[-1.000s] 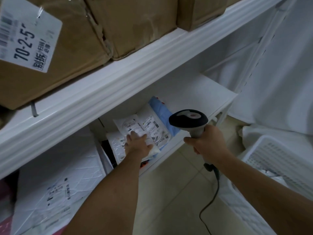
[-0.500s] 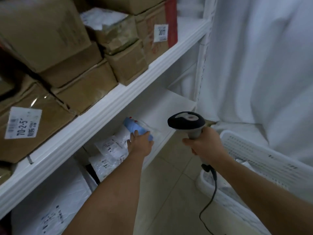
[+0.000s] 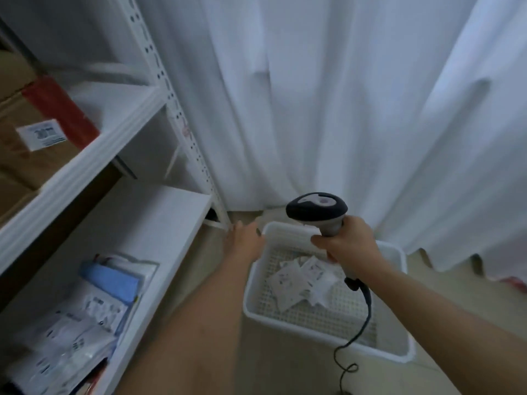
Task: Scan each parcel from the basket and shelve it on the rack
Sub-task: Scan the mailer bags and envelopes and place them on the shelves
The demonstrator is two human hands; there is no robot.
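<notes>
A white plastic basket (image 3: 396, 353) stands on the floor at the right, with white bagged parcels (image 3: 296, 283) lying in it. My right hand (image 3: 346, 246) grips the handle of a black and grey barcode scanner (image 3: 316, 209) above the basket; its cable hangs down over the basket. My left hand (image 3: 245, 240) is empty, fingers loosely out, over the floor just left of the basket's far corner. On the rack's lower shelf (image 3: 159, 223) at the left lie shelved parcels, a blue one (image 3: 114, 280) on top of white ones (image 3: 77, 332).
Cardboard boxes (image 3: 31, 143) with a white label fill the rack's upper shelf at the left. The rack's perforated white post (image 3: 182, 132) rises beside a white curtain (image 3: 342, 95) that hangs behind the basket. Beige tiled floor lies between rack and basket.
My left hand has left the parcels on the lower shelf and swung right to the basket's corner, holding nothing. The view has turned right from the rack to the basket. The scanner stays gripped.
</notes>
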